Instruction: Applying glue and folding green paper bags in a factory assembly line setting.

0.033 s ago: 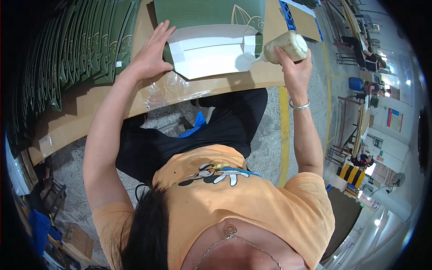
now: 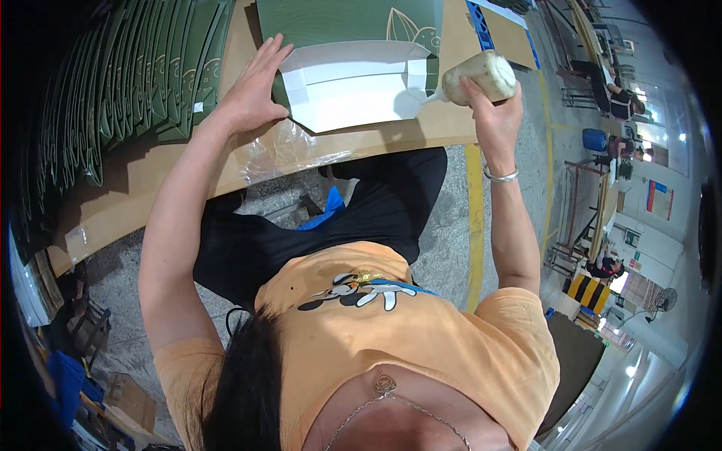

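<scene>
In my right hand [image 2: 498, 120] is a whitish squeeze bottle [image 2: 481, 79], tilted with its base up to the right. Its narrow nozzle points left and meets the right end of a white folded cardboard flap [image 2: 353, 94]. This flap has a raised back strip and small end tabs, and it lies at the near side of a green printed cardboard piece [image 2: 338, 22]. My left hand [image 2: 256, 86] rests at the flap's left end, open, with fingers stretched away from me and the thumb apart, near the flap's edge. What comes out of the nozzle is too small to tell.
Many green cardboard pieces [image 2: 143, 68] stand in a packed row at the left. Brown cardboard with clear tape [image 2: 286, 154] covers the table. At the far right of the table lies a brown, blue-edged piece [image 2: 511, 37]. Beyond the yellow floor line [image 2: 475, 225], people sit at other tables.
The squeeze bottle and my right hand have shifted very slightly to the right. My left hand and the flap look the same.
</scene>
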The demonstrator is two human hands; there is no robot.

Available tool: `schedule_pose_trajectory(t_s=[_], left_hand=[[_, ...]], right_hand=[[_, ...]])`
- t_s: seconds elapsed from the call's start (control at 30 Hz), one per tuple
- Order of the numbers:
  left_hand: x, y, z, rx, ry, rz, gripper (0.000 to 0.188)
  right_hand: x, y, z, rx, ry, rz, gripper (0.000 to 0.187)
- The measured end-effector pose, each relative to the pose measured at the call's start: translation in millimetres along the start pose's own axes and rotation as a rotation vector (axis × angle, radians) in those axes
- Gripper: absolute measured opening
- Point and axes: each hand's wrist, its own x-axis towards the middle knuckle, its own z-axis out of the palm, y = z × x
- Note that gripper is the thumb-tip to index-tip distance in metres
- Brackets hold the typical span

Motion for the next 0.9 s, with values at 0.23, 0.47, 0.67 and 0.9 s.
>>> schedule_pose_trajectory(t_s=[0.23, 0.47, 0.67, 0.9], left_hand=[[1, 6, -2, 0.030, -0.023, -0.033, 0.106], [1, 8, -4, 0.035, -0.035, -0.029, 0.105], [0, 3, -6, 0.059, -0.040, -0.008, 0.102], [-2, 13, -9, 0.283, -0.137, 0.021, 0.114]], right_hand=[[12, 9, -5, 0.015, 0.058, -0.016, 0.055], [10, 21, -4, 0.046, 0.080, -0.020, 0.049], [24, 30, -24, 0.516, 0.204, 0.296, 0.036], [46, 153, -17, 0.123, 0.188, 0.832, 0.053]])
